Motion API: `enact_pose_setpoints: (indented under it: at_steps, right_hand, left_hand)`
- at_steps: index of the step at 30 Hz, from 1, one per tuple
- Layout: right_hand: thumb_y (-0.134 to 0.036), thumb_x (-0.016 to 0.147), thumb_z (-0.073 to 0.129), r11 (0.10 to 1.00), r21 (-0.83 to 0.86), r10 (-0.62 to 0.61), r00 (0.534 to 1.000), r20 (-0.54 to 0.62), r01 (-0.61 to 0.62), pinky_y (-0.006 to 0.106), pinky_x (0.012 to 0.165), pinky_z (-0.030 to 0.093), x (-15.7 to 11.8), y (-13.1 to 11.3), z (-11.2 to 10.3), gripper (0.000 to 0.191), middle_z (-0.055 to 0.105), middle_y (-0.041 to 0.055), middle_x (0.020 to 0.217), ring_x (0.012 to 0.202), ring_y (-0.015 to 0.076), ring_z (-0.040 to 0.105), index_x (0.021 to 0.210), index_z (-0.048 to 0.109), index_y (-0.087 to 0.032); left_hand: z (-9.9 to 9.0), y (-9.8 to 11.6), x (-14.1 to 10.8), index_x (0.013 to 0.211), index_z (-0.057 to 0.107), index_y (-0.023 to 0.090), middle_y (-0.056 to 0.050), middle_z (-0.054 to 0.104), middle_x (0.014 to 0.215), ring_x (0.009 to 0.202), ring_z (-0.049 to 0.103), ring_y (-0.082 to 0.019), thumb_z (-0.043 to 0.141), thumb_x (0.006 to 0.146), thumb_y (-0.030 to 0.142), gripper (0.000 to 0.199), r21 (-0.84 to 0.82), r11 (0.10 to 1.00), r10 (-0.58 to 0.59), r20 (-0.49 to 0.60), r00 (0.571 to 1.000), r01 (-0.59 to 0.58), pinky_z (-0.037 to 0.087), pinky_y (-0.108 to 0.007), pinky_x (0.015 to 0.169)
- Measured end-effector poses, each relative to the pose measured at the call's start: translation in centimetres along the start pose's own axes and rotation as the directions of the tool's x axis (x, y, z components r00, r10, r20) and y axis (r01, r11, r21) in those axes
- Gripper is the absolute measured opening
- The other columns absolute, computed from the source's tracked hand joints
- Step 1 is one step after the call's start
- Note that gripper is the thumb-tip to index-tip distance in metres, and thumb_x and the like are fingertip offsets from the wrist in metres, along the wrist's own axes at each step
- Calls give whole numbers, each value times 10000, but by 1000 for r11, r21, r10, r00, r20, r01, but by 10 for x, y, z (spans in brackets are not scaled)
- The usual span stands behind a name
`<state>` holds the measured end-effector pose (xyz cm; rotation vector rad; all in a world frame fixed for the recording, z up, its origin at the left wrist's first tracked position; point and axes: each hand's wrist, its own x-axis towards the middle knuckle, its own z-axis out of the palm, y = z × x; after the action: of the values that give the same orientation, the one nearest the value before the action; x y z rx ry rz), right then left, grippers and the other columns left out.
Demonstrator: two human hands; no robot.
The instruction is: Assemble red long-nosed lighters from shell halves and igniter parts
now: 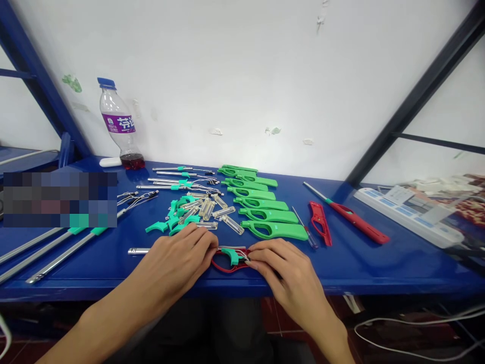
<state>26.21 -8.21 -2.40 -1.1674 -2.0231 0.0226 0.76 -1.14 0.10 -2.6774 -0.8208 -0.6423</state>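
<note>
On the flat blue tabletop, clear rectangular plastic cartridges lie left of the row of elongated green plastic casings; right of the row, a red plastic half-shell, a red stick lighter, then a long white plastic power strip; before it, an open red plastic casing.

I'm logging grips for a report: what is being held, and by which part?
A red shell: the left hand grips the end by the metal tube, the right hand the handle end.
</note>
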Motion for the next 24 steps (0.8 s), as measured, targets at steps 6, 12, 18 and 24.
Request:
enact_pose_setpoints:
  at_steps: [6,12,18,24]
  right_hand:
    - [-203,1073,652,1000,-8,-2,1000,0,2,356,861,547,0,1,0,108,788,33,1084,952,206,717,1069,755,-234]
    - [-197,1081,634,1000,-11,-11,1000,-5,11,353,859,553,0,0,0,124,786,36,1081,959,204,719,1063,751,-232]
    - [-199,1080,636,1000,-13,-8,1000,-6,8,356,855,564,0,0,0,125,790,40,1077,952,211,726,1057,753,-235]
    - [-217,1093,617,1000,-4,3,1000,0,-3,365,862,569,0,1,0,145,790,44,1090,962,213,725,1070,758,-246]
  left_hand:
    - [0,0,1,960,633,204,-25,734,901,826,685,-206,412,1129,187,279,9,1000,-23,21,1000,23,428,-315,623]
    - [2,0,0,976,635,213,-25,738,925,843,685,-205,455,1105,185,224,-19,997,-67,66,996,69,453,-304,643]
    - [3,-1,-1,967,624,219,-30,719,919,840,677,-203,435,1109,198,237,-72,993,-87,59,994,91,473,-286,639]
    - [6,-1,-2,964,611,226,-29,692,908,825,666,-185,394,1122,230,268,-128,986,-104,24,994,106,506,-250,657]
